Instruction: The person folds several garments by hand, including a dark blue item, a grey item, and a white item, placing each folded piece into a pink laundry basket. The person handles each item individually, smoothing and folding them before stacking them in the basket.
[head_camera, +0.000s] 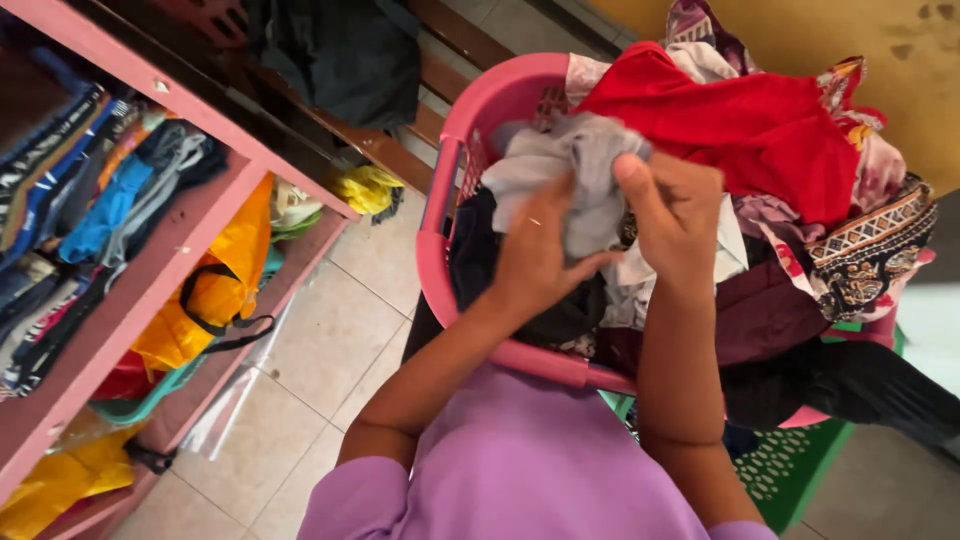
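- Both hands are up over one pink plastic laundry basket (470, 130), working on a single grey garment (570, 165) that sits bunched at the top of the heap.
- The left hand (535, 255) is closed around the lower part of the grey cloth, fingers wrapped into the folds.
- The right hand (675, 215) pinches the same cloth from the other side, thumb pressed against the fabric, fingers curled.
- Just behind the grey piece lies one bright red garment (745, 125), draped across the pile.
- At the far right edge hangs one patterned cloth (870, 255) with a dark, ornamented border.
- One dark maroon piece (770, 315) fills the near right side of the basket, and black fabric (475, 255) shows beneath the left hand.
- To the left stands one pink shelf unit (150, 270), folded clothes stacked on the upper level.
- Two yellow bags show there: one (225, 270) on the middle shelf, another (60, 480) lower down.
- A green crate (795, 465) sits under the basket.
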